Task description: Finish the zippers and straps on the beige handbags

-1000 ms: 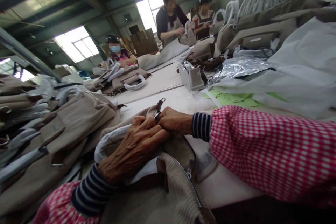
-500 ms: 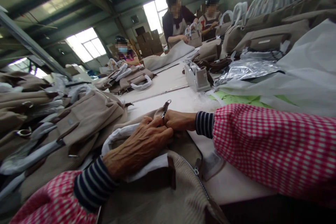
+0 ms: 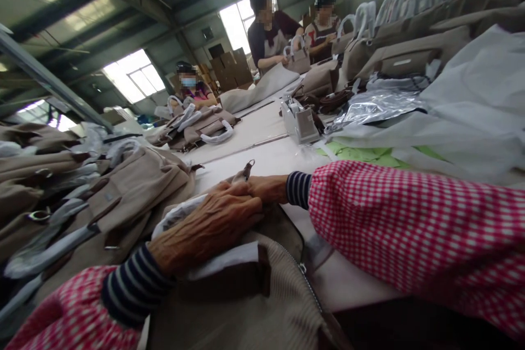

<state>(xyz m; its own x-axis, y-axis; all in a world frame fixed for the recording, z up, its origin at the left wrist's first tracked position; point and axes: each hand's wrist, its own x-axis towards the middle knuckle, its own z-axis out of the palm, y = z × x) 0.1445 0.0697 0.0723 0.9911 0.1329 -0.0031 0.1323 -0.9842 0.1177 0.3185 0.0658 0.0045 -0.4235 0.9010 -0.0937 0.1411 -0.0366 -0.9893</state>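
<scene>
In front of me lies a taupe corduroy handbag point(image 3: 283, 284) with its zip undone along the right side. White wrapping covers its handle point(image 3: 180, 213). My left hand point(image 3: 213, 219) reaches across the bag, fingers bent and closed at its far end. My right hand point(image 3: 264, 188) comes in from the right and is closed at the same spot, partly behind the left. A small brown tab with a metal ring point(image 3: 248, 168) sticks up just beyond the fingers. The bag's end appears gripped between both hands, though the fingertips are hidden.
Taupe handbags point(image 3: 135, 191) are heaped on the left, with more bags point(image 3: 402, 60) at the right back. A tape dispenser point(image 3: 301, 120) stands on the white table point(image 3: 266, 150), near clear plastic point(image 3: 377, 106) and green sheets point(image 3: 361, 153). Several co-workers point(image 3: 270, 33) are at the far side.
The view has shifted slightly, so the scene sits a little further left. My right hand has slid further behind my left hand at the bag's far end.
</scene>
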